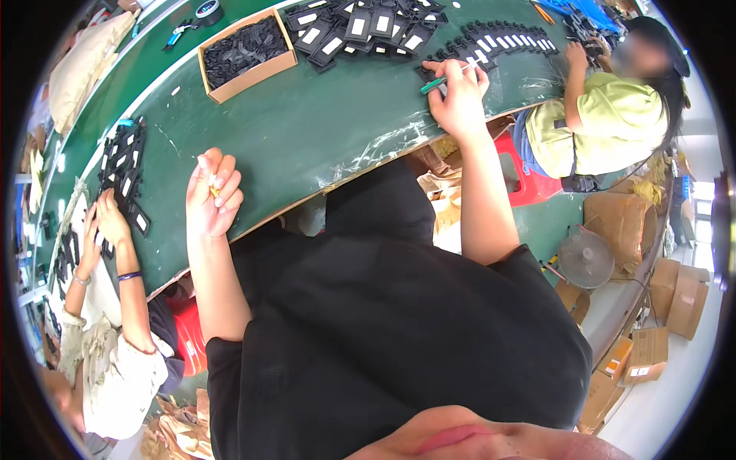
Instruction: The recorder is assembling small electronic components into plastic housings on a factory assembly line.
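My right hand (pixel 460 103) is closed round a slim pen-like tool (pixel 434 86) with a green end. Its pale end reaches to the near end of a curved row of black plastic parts (pixel 510 42) with white labels. My left hand (pixel 215 195) is raised over the near edge of the green table (pixel 307 130), palm turned up and fingers curled in. A small yellowish spot shows between these fingers; what it is I cannot make out. Beyond my right hand, more black labelled parts (pixel 356 31) lie in a loose pile.
An open cardboard box (pixel 249 57) of small black pieces stands at the far side. A person in a yellow-green shirt (pixel 621 115) works at the right. At the left, another person's hands (pixel 107 222) touch black parts (pixel 126 165). A tape roll (pixel 208 11) lies farther back.
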`<state>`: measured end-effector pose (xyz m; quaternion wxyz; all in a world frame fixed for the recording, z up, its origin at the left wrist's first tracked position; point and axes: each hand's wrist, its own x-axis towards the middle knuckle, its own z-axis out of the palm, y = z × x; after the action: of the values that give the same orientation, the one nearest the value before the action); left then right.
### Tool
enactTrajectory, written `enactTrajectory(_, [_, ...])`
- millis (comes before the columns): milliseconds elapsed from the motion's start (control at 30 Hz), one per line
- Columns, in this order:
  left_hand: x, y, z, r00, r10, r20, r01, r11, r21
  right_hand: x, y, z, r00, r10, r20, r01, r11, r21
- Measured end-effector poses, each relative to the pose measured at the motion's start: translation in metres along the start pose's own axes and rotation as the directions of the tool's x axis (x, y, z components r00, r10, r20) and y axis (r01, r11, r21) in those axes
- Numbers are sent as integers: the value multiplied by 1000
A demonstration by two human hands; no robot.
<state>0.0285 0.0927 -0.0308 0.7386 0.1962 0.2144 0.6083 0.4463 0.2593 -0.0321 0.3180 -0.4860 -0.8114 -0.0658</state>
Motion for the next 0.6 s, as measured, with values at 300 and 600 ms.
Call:
enactTrajectory(300, [1, -48, 38, 861, -288, 420, 393, 900, -187, -14, 19, -27, 964, 31, -265, 26, 978, 207])
enactTrajectory(600, [137, -298, 110, 482, -860, -166, 876, 471, 103, -100, 66, -88, 860, 449, -241, -196, 728, 657])
